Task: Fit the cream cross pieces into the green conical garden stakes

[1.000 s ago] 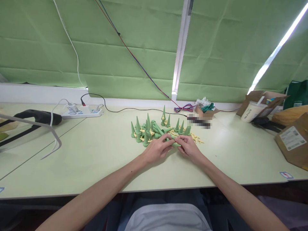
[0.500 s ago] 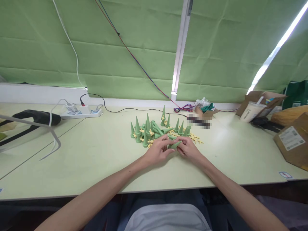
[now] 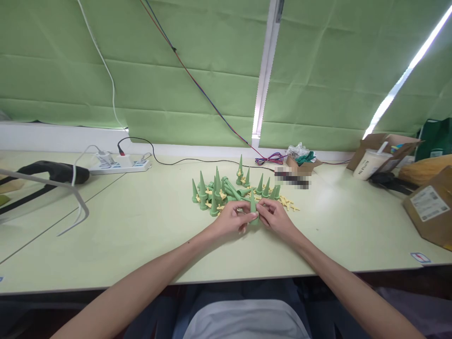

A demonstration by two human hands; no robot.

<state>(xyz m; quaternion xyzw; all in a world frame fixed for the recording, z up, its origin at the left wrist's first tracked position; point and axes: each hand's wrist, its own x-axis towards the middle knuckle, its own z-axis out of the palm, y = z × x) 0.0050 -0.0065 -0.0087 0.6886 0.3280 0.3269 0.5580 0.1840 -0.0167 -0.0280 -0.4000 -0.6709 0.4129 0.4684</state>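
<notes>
At the middle of the pale green tabletop (image 3: 141,235), both hands meet over one green plastic cone (image 3: 253,207). Cone stands upright, tip pointing up, base down between the fingers. Left hand (image 3: 231,220) closes its fingertips around the cone's lower part from the left; right hand (image 3: 275,217) pinches the same lower part from the right. Fingers of both hands are curled, not spread; knuckles of the two hands nearly touch. Whether the cone's base rests on the table cannot be told, as fingers cover it.

Just behind the hands: a cluster of matching green cones (image 3: 215,190), most upright, a few lying on their sides, mixed with small pale yellow plastic pieces (image 3: 287,204) scattered to the right of the cluster.

Farther off, to the left near the wall: a white power strip (image 3: 120,165) with plugs in it, and a black handle-shaped object (image 3: 56,170). To the right, well apart from the hands: a white paper cup with lid (image 3: 369,165), open brown cardboard boxes (image 3: 429,205). Green pleated blinds (image 3: 176,70) behind the table.
</notes>
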